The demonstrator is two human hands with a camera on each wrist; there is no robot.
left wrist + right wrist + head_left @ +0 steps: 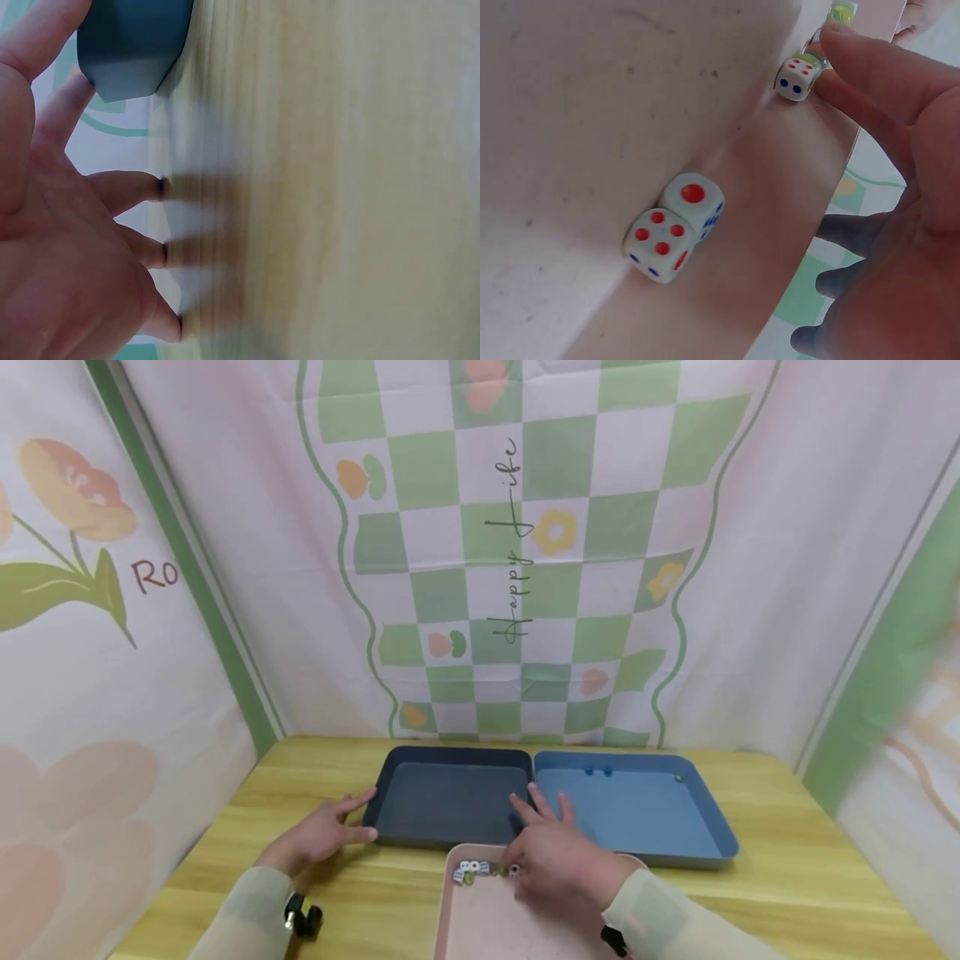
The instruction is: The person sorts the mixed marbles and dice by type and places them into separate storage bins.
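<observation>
Probably the likeliest slip is at the right hand: its thumb and forefinger reach in among dice and green marbles along the pale pink tray's rim, and a nudge could roll a smooth marble out of reach. Whether they pinch anything I can't tell (the thumb hides the spot); the other fingers spread. The left hand has fingers splayed, thumb and forefinger against the dark tray, gripping nothing; a push might shove that tray into the adjoining blue tray. All rests on a yellowish wood-grain table, before a checked "Happy Life" fabric backdrop.
</observation>
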